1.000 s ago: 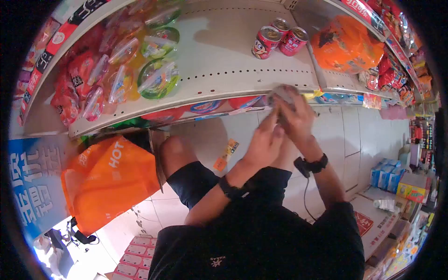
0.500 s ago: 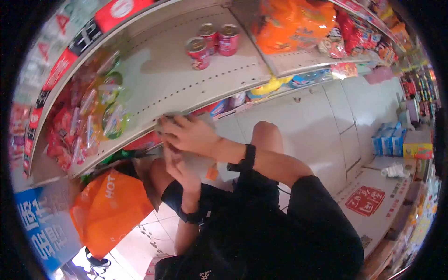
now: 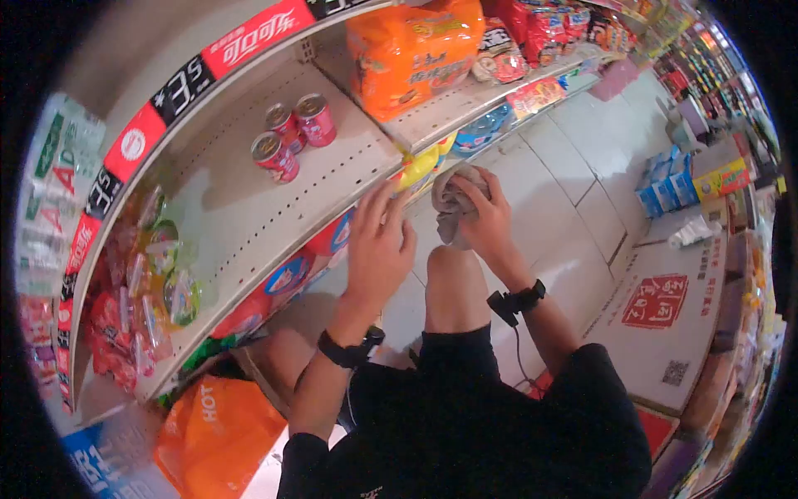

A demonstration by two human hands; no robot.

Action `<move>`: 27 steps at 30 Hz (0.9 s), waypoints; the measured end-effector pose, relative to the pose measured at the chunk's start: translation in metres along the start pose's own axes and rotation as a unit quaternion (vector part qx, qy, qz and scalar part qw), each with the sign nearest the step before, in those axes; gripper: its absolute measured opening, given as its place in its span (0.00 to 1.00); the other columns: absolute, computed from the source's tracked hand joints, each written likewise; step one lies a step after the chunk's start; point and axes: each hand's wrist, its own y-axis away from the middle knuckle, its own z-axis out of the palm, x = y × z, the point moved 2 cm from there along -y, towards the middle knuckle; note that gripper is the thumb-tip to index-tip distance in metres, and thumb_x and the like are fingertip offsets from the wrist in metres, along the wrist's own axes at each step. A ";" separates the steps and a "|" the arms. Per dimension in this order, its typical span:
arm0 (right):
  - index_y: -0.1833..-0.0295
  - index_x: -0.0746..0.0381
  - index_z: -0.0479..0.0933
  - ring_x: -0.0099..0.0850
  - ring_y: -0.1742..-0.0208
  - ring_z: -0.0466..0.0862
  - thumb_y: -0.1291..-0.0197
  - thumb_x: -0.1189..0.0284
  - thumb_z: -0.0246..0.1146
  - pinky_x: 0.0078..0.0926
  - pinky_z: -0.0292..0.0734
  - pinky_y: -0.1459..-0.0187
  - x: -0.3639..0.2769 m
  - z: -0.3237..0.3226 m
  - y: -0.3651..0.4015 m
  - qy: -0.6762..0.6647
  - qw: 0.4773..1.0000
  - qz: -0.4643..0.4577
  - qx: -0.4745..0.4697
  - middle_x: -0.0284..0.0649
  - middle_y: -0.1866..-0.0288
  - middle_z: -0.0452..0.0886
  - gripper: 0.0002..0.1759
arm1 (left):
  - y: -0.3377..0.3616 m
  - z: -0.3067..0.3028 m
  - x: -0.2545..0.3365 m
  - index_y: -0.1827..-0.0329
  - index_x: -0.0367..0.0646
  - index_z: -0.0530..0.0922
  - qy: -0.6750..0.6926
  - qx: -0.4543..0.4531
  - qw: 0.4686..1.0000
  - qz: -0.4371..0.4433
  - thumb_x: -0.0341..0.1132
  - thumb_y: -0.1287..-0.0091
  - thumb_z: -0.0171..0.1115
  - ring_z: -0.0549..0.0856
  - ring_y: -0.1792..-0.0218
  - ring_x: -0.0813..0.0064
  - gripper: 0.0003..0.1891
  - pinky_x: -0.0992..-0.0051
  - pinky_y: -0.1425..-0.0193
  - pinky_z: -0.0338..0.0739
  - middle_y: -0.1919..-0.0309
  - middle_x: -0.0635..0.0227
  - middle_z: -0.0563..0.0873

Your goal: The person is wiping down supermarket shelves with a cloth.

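A crumpled grey cloth (image 3: pixel 453 204) is gripped in my right hand (image 3: pixel 492 226), held over the floor just in front of the shelf edge. My left hand (image 3: pixel 381 254) holds nothing; its fingers are apart, close to the front edge of the metal shelf (image 3: pixel 332 179). Three pink cans (image 3: pixel 316 125) stand together toward the back of that shelf, away from both hands. At its left end lie several clear-wrapped packs (image 3: pixel 179 291) with green and yellow contents.
An orange multipack (image 3: pixel 416 62) and red snack bags (image 3: pixel 544 37) sit on the adjoining shelf. Packages (image 3: pixel 287 274) line the lower shelf. An orange bag (image 3: pixel 216 432) is at lower left. Blue boxes (image 3: pixel 667 181) and a white carton (image 3: pixel 623 349) are on the right.
My hands were together at the shelf's front edge and are now apart. The right hand has moved right with the cloth, off the shelf; the left has risen with fingers spread. The view has shifted.
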 end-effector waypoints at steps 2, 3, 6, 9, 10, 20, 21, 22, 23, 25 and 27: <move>0.36 0.52 0.84 0.59 0.35 0.83 0.52 0.81 0.68 0.49 0.85 0.39 -0.002 -0.007 -0.007 -0.018 0.999 0.034 0.019 0.56 0.28 0.75 0.33 | -0.033 -0.008 -0.014 0.30 0.32 0.79 -0.027 -0.006 0.998 0.054 0.23 0.37 0.64 0.76 0.26 0.49 0.29 0.54 0.20 0.72 0.29 0.49 0.79; 0.34 0.53 0.81 0.60 0.32 0.81 0.53 0.82 0.69 0.50 0.84 0.36 -0.002 -0.006 -0.019 -0.041 0.997 0.048 0.046 0.56 0.29 0.75 0.36 | -0.051 -0.005 -0.018 0.30 0.30 0.79 -0.053 -0.008 0.993 0.108 0.22 0.38 0.63 0.76 0.26 0.50 0.28 0.55 0.20 0.72 0.29 0.49 0.79; 0.30 0.54 0.77 0.63 0.30 0.78 0.54 0.83 0.70 0.52 0.82 0.34 -0.022 0.012 -0.055 -0.067 0.994 0.069 0.060 0.57 0.29 0.73 0.40 | -0.072 0.004 -0.029 0.31 0.28 0.78 -0.068 -0.020 0.989 0.131 0.21 0.38 0.62 0.76 0.26 0.49 0.28 0.55 0.20 0.71 0.30 0.48 0.80; 0.28 0.54 0.74 0.64 0.32 0.77 0.55 0.83 0.71 0.53 0.82 0.36 -0.031 0.054 -0.066 -0.078 0.991 0.065 0.087 0.59 0.30 0.70 0.43 | -0.082 0.016 -0.042 0.31 0.27 0.77 -0.046 -0.032 0.989 0.140 0.21 0.37 0.60 0.76 0.26 0.48 0.28 0.55 0.20 0.71 0.31 0.46 0.81; 0.28 0.54 0.74 0.64 0.34 0.78 0.56 0.83 0.71 0.52 0.82 0.37 -0.027 0.060 -0.064 -0.083 0.987 0.053 0.127 0.60 0.31 0.69 0.43 | -0.083 0.019 -0.049 0.29 0.27 0.75 -0.031 -0.034 0.987 0.154 0.20 0.37 0.59 0.76 0.25 0.47 0.29 0.54 0.20 0.71 0.31 0.44 0.82; 0.35 0.53 0.81 0.59 0.43 0.85 0.54 0.75 0.76 0.49 0.85 0.45 0.044 0.059 -0.060 -0.086 0.983 -0.060 0.150 0.57 0.37 0.78 0.35 | -0.079 0.030 -0.050 0.19 0.35 0.69 0.045 -0.116 0.991 0.056 0.23 0.38 0.60 0.74 0.23 0.44 0.38 0.53 0.17 0.67 0.26 0.43 0.77; 0.35 0.53 0.81 0.59 0.43 0.85 0.54 0.75 0.76 0.49 0.85 0.45 0.057 0.059 -0.062 -0.095 0.982 -0.058 0.151 0.57 0.37 0.78 0.35 | -0.080 0.031 -0.049 0.19 0.35 0.69 0.036 -0.119 0.991 0.054 0.23 0.38 0.60 0.74 0.23 0.44 0.38 0.53 0.17 0.67 0.26 0.43 0.77; 0.35 0.52 0.82 0.58 0.43 0.85 0.54 0.76 0.75 0.48 0.86 0.46 0.071 0.058 -0.066 -0.088 0.982 -0.035 0.163 0.57 0.37 0.78 0.35 | -0.081 0.032 -0.046 0.20 0.35 0.70 -0.015 -0.131 0.988 0.085 0.24 0.39 0.60 0.74 0.23 0.44 0.38 0.53 0.17 0.67 0.26 0.44 0.77; 0.35 0.52 0.83 0.57 0.43 0.85 0.53 0.77 0.75 0.47 0.86 0.47 0.083 0.056 -0.071 -0.082 0.981 -0.014 0.175 0.57 0.37 0.78 0.34 | -0.082 0.032 -0.042 0.21 0.35 0.71 -0.068 -0.141 0.981 0.117 0.24 0.40 0.60 0.74 0.23 0.45 0.38 0.53 0.17 0.67 0.26 0.45 0.78; 0.35 0.53 0.82 0.57 0.42 0.85 0.53 0.78 0.74 0.47 0.86 0.47 0.108 0.049 -0.081 -0.085 0.979 -0.029 0.183 0.57 0.37 0.78 0.34 | -0.085 0.032 -0.038 0.22 0.35 0.72 -0.085 -0.139 0.980 0.114 0.24 0.41 0.60 0.75 0.23 0.47 0.37 0.54 0.17 0.68 0.25 0.48 0.78; 0.34 0.53 0.82 0.57 0.42 0.85 0.53 0.79 0.73 0.47 0.86 0.47 0.118 0.042 -0.085 -0.088 0.978 -0.038 0.187 0.58 0.36 0.78 0.35 | -0.085 0.033 -0.034 0.23 0.35 0.74 -0.098 -0.142 0.979 0.108 0.24 0.41 0.61 0.75 0.24 0.48 0.37 0.56 0.18 0.69 0.25 0.51 0.78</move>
